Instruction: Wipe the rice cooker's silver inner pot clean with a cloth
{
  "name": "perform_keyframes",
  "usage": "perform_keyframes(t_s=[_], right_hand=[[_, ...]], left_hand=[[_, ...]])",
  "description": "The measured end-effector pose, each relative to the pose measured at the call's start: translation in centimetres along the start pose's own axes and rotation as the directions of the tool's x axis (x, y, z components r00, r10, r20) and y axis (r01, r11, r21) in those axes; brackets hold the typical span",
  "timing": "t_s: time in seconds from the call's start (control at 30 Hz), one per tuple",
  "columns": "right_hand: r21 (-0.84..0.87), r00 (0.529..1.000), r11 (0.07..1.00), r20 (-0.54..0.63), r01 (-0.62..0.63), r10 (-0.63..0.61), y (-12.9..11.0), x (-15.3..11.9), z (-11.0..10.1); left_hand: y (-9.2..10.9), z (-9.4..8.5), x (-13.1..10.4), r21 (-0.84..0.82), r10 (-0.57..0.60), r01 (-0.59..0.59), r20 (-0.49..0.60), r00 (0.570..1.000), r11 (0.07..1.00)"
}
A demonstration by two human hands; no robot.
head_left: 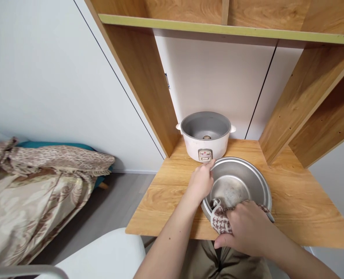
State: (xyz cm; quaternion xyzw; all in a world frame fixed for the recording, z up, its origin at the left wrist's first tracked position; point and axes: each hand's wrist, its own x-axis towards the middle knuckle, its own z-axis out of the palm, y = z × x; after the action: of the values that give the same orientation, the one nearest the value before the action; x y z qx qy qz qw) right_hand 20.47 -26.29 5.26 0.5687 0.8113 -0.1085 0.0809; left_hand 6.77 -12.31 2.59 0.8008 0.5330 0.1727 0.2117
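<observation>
A round metal inner pot [256, 178] lies on the wooden tabletop in front of me, its hollow facing up. My left hand [202, 179] grips the pot's left rim, with the index finger stretched along the edge. In my right hand [246, 224] is a brown and white patterned cloth [220, 221], pressed against the near inside wall and rim of the pot. Part of the cloth is hidden under the fingers. Just behind the pot stands a white rice cooker body [191, 145], lidless, showing its grey inside.
The wooden table [299, 201] sits within a shelf frame with upright panels [142, 77] and a shelf edge [189, 24] above. At lower left is a white chair [102, 255]. A bed with patterned covers [44, 186] stands further left.
</observation>
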Motion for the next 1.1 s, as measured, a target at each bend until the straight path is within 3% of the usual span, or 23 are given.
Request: perform_keyframes(t_s=[0.2,0.5,0.67,0.87,1.1], right_hand=[[-0.002,0.997,0.998,-0.044,-0.07,0.069,-0.7,-0.6,0.8],[0.06,0.994,0.994,0.05,0.091,-0.094,0.4,0.1,-0.7],[-0.036,1.0,0.999,-0.018,-0.004,0.003,-0.3,-0.2,1.0],[0.039,0.994,0.995,-0.062,-0.088,0.09,-0.8,-0.7,0.9],[0.072,0.997,0.997,0.056,0.042,-0.046,0.0,0.0,-0.9]], left_hand=[[-0.2,0.1,0.1,0.008,-0.006,0.006,0.009,1.0,1.0],[0.0,0.0,0.1,0.006,-0.014,0.014,0.016,1.0,1.0],[-0.2,0.1,0.1,-0.004,0.0,0.0,0.013,1.0,1.0],[-0.1,0.0,0.0,0.004,-0.005,0.005,0.012,1.0,1.0],[-0.3,0.2,0.1,-0.012,0.008,-0.008,-0.008,1.0,1.0]])
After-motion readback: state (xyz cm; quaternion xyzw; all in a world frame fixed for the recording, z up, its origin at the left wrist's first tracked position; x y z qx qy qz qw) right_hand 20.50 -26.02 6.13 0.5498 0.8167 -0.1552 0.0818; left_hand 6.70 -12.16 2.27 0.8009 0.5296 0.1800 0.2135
